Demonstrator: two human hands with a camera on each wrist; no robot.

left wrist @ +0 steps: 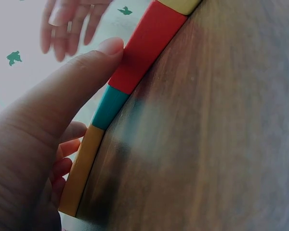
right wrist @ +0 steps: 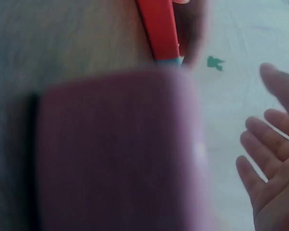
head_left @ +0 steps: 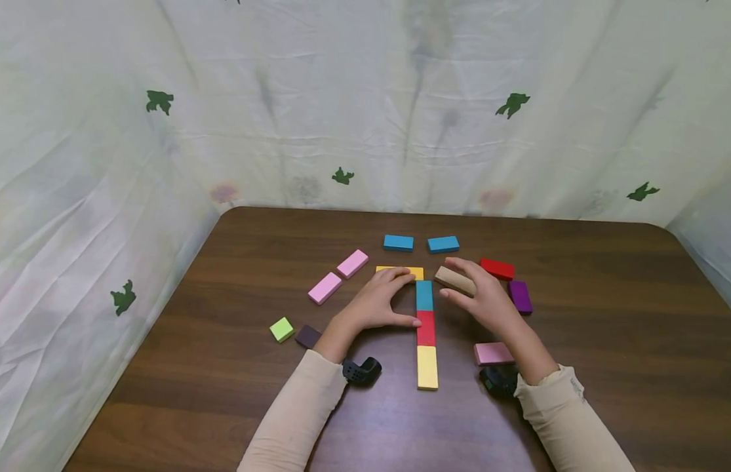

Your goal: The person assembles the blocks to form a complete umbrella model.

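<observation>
A column of blocks stands in front of me: a teal block [head_left: 424,296], a red block [head_left: 426,329] and a pale yellow block [head_left: 427,368], end to end. An orange-yellow block [head_left: 419,273] lies crosswise at its far end. My left hand [head_left: 374,301] spreads beside the column, thumb against the red block's side and fingers at the orange-yellow block, partly covering it. To the right, my right hand [head_left: 488,298] is spread and holds nothing, close by a plain wooden block [head_left: 454,280] that it overlaps in the head view.
Two blue blocks [head_left: 398,243] lie at the back, two pink blocks [head_left: 325,288] to the left. A lime block [head_left: 281,330] and dark block [head_left: 307,336] sit near my left wrist. A red block [head_left: 497,269], purple block [head_left: 520,297] and pink block [head_left: 493,353] surround my right arm.
</observation>
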